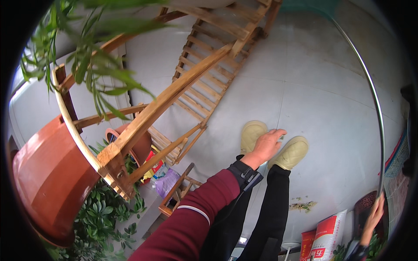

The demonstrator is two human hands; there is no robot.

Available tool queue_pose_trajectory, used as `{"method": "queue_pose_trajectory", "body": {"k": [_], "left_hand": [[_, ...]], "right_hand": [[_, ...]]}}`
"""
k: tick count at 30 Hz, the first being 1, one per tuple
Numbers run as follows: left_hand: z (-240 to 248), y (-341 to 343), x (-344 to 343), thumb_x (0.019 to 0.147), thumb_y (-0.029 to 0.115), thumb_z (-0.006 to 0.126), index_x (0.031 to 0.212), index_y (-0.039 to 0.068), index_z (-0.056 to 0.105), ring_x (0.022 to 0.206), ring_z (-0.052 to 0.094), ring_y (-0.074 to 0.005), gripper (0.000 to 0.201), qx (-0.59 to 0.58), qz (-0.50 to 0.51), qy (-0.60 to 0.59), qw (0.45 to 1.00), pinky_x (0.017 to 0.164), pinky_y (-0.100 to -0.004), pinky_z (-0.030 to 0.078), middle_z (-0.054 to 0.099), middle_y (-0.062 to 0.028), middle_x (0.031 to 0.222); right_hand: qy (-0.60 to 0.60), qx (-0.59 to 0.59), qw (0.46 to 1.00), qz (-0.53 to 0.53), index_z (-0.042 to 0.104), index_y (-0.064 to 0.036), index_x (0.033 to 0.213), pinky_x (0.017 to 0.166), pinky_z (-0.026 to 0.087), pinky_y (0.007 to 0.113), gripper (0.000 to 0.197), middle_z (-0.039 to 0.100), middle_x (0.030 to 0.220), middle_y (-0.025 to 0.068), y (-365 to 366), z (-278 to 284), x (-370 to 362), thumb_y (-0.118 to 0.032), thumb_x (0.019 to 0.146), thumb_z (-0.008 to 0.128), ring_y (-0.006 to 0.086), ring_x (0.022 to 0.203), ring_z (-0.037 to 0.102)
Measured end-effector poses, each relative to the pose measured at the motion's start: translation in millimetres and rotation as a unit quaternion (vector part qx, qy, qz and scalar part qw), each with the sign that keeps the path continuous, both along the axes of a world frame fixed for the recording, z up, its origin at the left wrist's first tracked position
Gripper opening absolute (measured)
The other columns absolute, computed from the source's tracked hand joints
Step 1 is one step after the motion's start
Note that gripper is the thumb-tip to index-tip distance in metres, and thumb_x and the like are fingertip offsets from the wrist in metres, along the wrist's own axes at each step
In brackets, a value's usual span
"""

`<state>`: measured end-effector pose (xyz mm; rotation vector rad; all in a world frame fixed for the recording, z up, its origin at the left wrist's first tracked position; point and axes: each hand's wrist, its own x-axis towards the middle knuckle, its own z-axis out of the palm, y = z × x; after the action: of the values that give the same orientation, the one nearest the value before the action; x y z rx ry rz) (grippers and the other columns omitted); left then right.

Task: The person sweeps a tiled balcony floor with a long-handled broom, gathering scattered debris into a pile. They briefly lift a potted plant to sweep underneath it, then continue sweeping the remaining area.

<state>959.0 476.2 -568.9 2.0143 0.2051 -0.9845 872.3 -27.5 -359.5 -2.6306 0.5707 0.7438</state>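
My left hand (266, 148) reaches over my pale yellow shoes, its fingers curled together. A tiny greenish bit shows at the fingertips, too small to name. At the far right my right hand (373, 219) is wrapped round the lower end of a long silver pole (374, 93). The pole runs up along the right side to a blurred teal head (311, 6) at the far end, whose kind I cannot make out. On the floor between my legs and the right hand lies a small heap of dry leaf scraps (302, 205).
A wooden slatted plant stand (170, 93) fills the left, bearing a large terracotta pot (56, 174). Long green leaves (93, 65) hang close by. Below are a small wooden stool (167, 209), a purple bag (166, 182) and leafy plants. Red and white sacks (328, 232) stand at lower right.
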Motion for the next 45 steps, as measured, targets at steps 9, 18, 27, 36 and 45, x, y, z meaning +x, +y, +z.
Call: {"method": "queue_pose_trajectory", "body": {"k": [9,18,27,36,45], "left_hand": [[-34,13,-14,0.085,0.024,0.053,0.087,0.004,0.058,0.078,0.058,-0.0276,0.021,0.038,-0.008,-0.01,0.999,0.071,-0.0371,0.045,0.06,-0.011,0.08],[-22,39,-31,0.083,0.013,0.05,0.089,0.005,0.056,0.072,0.058,-0.0255,0.011,0.031,0.061,-0.003,0.998,0.066,-0.0333,0.045,0.06,-0.0098,0.075],[5,51,-34,0.087,0.02,0.044,0.09,0.007,0.057,0.077,0.059,-0.0344,0.019,0.027,0.081,0.116,0.99,0.069,-0.0426,0.045,0.063,-0.0148,0.078],[23,67,-47,0.082,0.018,0.055,0.086,0.005,0.052,0.074,0.061,-0.0265,0.013,0.078,0.043,0.06,0.994,0.069,-0.0362,0.047,0.062,-0.0095,0.078],[51,77,-6,0.091,0.019,0.045,0.104,0.007,0.052,0.068,0.058,-0.0123,0.019,0.019,0.162,0.106,0.981,0.065,-0.0279,0.047,0.062,-0.0052,0.076]], "right_hand": [[-0.066,-0.098,0.975,0.189,0.05,-0.0002,0.123,0.093,0.038,0.027,0.037,0.057,0.116,0.0117,-21,-127,204,-0.024,0.095,0.046,0.017,0.107,0.052],[0.071,-0.137,0.979,0.131,0.05,-0.0016,0.123,0.081,0.041,0.024,0.036,0.059,0.103,0.0086,20,34,163,-0.025,0.096,0.043,0.0126,0.091,0.054],[-0.051,-0.118,0.962,0.24,0.049,-0.0088,0.127,0.085,0.043,0.027,0.038,0.06,0.108,0.0121,30,-8,220,-0.028,0.095,0.045,0.0159,0.097,0.057],[-0.007,-0.194,0.96,0.2,0.047,-0.0055,0.127,0.083,0.044,0.029,0.039,0.06,0.111,0.0168,-26,106,179,-0.027,0.095,0.044,0.0191,0.099,0.059],[0.133,-0.082,0.983,-0.096,0.058,0.0028,0.106,0.083,0.044,0.031,0.029,0.062,0.098,0.0141,98,239,-36,-0.022,0.092,0.049,0.0234,0.089,0.057]]}}
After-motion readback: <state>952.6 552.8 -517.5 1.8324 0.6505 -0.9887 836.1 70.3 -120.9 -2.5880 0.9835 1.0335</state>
